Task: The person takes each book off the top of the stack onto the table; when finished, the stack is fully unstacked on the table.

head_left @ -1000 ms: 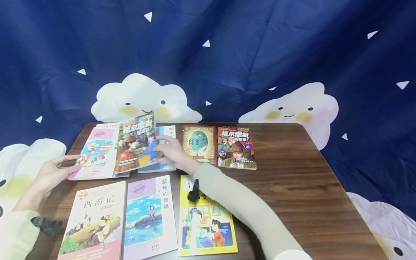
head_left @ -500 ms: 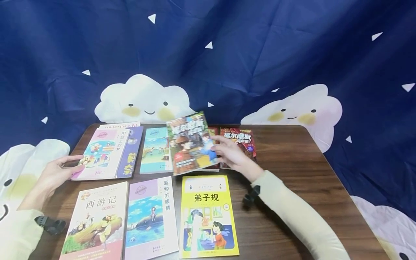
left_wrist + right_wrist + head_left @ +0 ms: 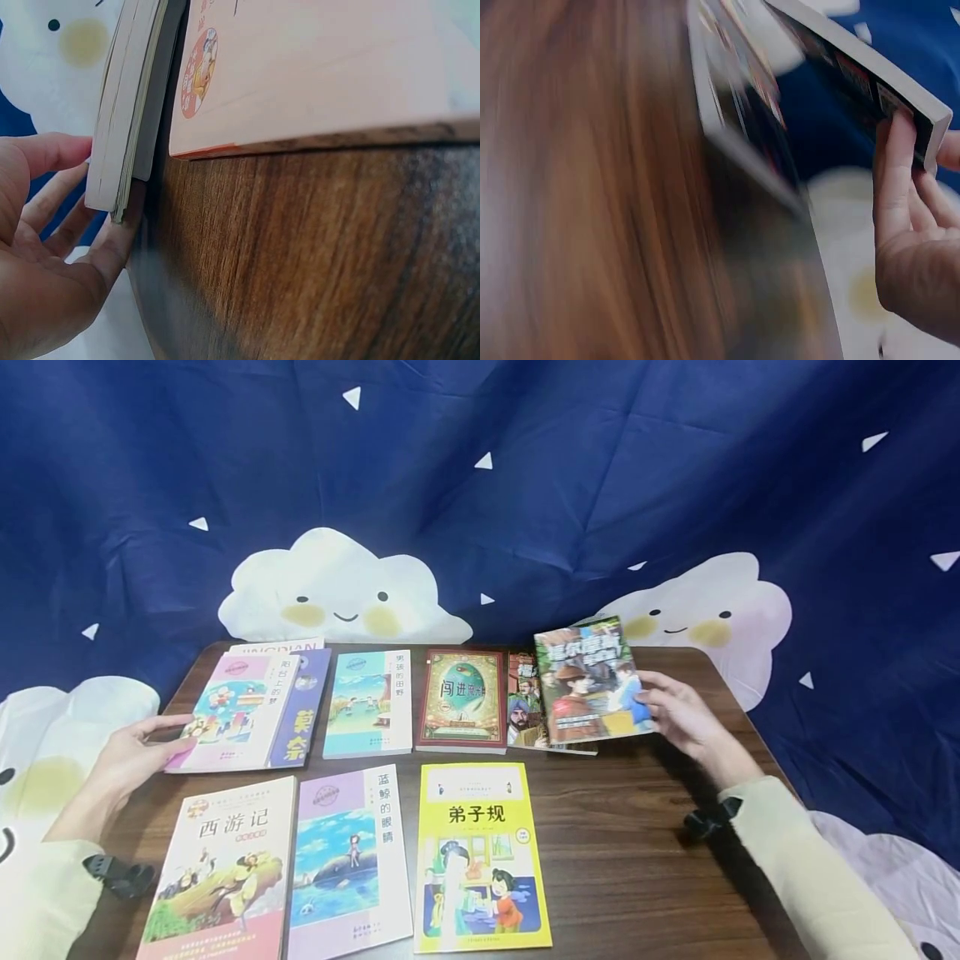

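Wood-grain counter [image 3: 637,860], cloud-print cloth [image 3: 480,502] at its 12 o'clock, left hand [image 3: 123,764] pinching stacked books [image 3: 236,714] at 9, right hand [image 3: 690,718] gripping raised book [image 3: 585,689] at 2

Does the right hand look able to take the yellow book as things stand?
Probably not at once: the right hand holds a raised book, though nothing lies on the yellow book.

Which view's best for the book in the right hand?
Head: the book shows nearly its whole front cover, slightly blurred, with the right hand gripping one side. Right wrist shows only part of it, mainly a pale edge and dark underside. Left wrist doesn't show it.
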Demonstrator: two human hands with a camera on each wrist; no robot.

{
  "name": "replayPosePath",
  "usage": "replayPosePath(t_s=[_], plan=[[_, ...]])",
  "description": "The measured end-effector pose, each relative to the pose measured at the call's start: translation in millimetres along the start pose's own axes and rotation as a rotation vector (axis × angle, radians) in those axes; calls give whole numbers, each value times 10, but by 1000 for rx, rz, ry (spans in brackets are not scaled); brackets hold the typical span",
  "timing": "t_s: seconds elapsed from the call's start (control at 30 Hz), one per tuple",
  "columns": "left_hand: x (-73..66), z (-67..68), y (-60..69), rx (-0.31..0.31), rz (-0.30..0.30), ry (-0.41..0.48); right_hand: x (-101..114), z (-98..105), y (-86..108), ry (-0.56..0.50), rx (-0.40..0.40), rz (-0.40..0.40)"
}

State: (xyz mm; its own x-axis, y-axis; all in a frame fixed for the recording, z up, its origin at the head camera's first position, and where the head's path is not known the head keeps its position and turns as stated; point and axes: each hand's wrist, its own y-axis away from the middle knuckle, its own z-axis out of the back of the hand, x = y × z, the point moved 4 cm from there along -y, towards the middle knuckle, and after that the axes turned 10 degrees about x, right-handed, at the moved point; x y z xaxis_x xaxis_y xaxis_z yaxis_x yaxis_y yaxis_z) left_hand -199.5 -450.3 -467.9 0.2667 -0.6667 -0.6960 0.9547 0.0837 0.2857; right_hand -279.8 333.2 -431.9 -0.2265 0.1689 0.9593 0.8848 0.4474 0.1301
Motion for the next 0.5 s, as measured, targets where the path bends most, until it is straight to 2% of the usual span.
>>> replayPosePath(t_s=[0.23, 0.37, 0.5], plan=[[-7, 3, -5, 17, 52, -8, 60, 633, 260, -6, -14, 26], [2, 5, -12, 16, 61, -7, 24, 827, 320, -1, -12, -2], [4, -4, -11, 11, 59, -4, -13, 952, 349, 41, -44, -56]])
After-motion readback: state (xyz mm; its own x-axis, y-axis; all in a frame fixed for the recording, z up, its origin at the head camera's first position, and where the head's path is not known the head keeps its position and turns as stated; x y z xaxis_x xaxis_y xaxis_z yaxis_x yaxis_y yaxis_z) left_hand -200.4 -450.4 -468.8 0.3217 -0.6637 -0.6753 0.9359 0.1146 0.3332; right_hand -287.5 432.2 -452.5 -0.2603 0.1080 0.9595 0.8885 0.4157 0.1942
